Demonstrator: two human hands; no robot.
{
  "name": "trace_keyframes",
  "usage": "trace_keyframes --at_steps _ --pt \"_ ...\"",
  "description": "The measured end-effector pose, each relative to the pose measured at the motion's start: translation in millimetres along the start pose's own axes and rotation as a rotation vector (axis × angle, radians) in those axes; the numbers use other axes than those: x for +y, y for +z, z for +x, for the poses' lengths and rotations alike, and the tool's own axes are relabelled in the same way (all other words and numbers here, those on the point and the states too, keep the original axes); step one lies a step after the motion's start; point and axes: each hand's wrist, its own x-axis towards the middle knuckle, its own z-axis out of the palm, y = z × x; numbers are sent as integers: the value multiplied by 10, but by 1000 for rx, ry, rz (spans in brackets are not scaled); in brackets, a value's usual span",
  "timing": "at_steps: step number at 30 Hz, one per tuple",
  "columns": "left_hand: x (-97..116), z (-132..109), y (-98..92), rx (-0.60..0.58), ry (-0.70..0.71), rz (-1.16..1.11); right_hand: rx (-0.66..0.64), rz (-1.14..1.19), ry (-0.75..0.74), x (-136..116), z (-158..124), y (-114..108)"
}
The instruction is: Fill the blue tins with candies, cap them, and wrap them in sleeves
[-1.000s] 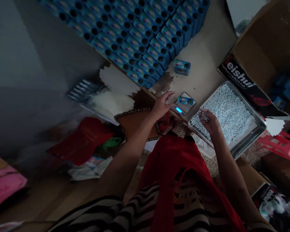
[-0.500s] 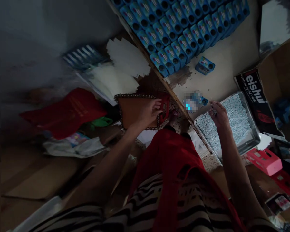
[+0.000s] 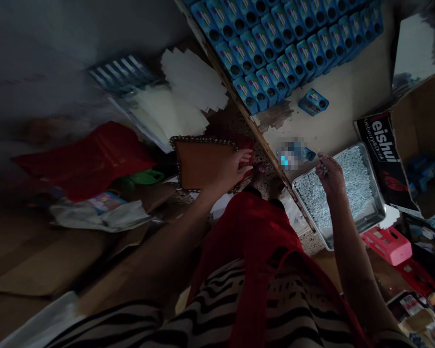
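My left hand [image 3: 235,167] reaches down off the table's edge, its fingers curled on a red item [image 3: 249,153] at the corner of a brown stud-edged pad [image 3: 199,162]. My right hand [image 3: 329,175] hovers over the near-left end of a metal tray [image 3: 377,209] full of small pale blue tablets [image 3: 351,186], fingers pinched on a few of them. Just left of that hand a small scale with a lit blue display [image 3: 292,153] carries a blue tin. Rows of open blue tins [image 3: 286,53] fill the back of the table, and one loose tin [image 3: 312,102] lies apart.
A cardboard box [image 3: 418,140] with a black printed flap stands right of the tray. Red plastic stools [image 3: 387,244] sit below it. On the floor to the left lie white paper sheets [image 3: 188,87], a red bag [image 3: 90,159] and flattened cardboard [image 3: 50,261].
My left hand has left the scale and dropped below the table edge to the red item by the brown pad. My right hand stays pinched over the tray. The view swung left.
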Motion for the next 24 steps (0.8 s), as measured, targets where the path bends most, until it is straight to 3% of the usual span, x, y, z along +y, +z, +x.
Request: trace_keyframes --at_steps 12,19,22,24 --pt "-39 -37 116 -30 7 83 -13 45 -7 71 24 -37" --pt "-32 -102 59 -54 11 95 -21 41 7 86 43 -75" --pt "90 -83 104 -25 50 151 -50 97 32 98 15 -160" --pt "294 6 229 29 116 258 -35 155 50 120 -34 -262"
